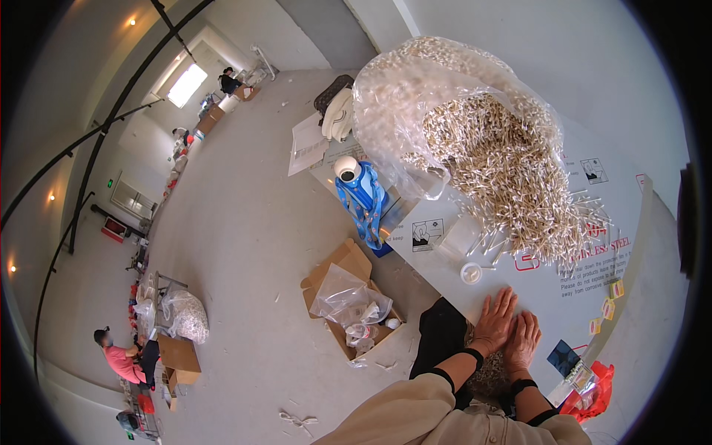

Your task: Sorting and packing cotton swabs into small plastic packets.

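My left hand (pixel 495 323) lies on the near edge of the grey table (pixel 437 278), fingers stretched out and nothing in them. Right beside it rests my right hand (pixel 523 340), its fingers also extended and slightly bent on the tabletop. Just beyond the fingertips stands a small round white tub (pixel 471 274). A clear plastic container (pixel 460 237) lies behind that tub. Farther back, a large heap of cotton swabs (pixel 512 182) spills out of a big clear plastic bag (pixel 393 111), and loose swabs are scattered along its front.
Several small yellow-and-white packets (pixel 608 308) lie at the right, near a dark blue square (pixel 564 358) and a red plastic bag (pixel 589 397). A blue bottle (pixel 363 189) stands at the left edge. An open cardboard box (pixel 345 345) sits on the floor; people work farther off.
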The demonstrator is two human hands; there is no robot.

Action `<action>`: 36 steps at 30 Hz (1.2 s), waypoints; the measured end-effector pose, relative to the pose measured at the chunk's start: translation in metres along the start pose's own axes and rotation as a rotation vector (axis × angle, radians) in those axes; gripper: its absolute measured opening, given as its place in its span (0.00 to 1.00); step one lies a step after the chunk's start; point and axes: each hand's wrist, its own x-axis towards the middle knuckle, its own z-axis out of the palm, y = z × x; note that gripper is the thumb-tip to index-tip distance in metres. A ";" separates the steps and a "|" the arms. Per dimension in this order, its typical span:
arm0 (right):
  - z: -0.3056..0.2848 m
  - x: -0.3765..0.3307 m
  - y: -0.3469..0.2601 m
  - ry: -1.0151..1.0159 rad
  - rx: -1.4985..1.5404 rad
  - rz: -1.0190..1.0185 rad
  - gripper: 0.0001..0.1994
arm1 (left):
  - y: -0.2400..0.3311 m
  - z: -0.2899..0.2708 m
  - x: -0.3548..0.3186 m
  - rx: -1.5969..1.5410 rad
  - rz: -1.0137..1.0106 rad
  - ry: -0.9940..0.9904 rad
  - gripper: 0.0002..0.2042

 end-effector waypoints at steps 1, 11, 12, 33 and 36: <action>0.000 0.000 0.000 -0.001 -0.001 -0.001 0.13 | 0.000 0.000 0.000 -0.001 -0.001 0.004 0.29; -0.004 0.001 -0.002 -0.055 0.042 0.037 0.14 | 0.000 0.002 0.000 0.008 0.005 0.036 0.29; -0.005 0.001 -0.002 -0.057 0.037 0.036 0.14 | 0.000 0.001 0.000 0.010 0.005 0.027 0.29; -0.001 0.001 -0.001 -0.020 0.010 0.015 0.13 | -0.001 0.002 0.001 0.002 0.004 0.039 0.29; -0.002 0.001 -0.001 -0.017 0.007 0.017 0.14 | -0.001 0.003 0.000 -0.005 0.011 0.060 0.29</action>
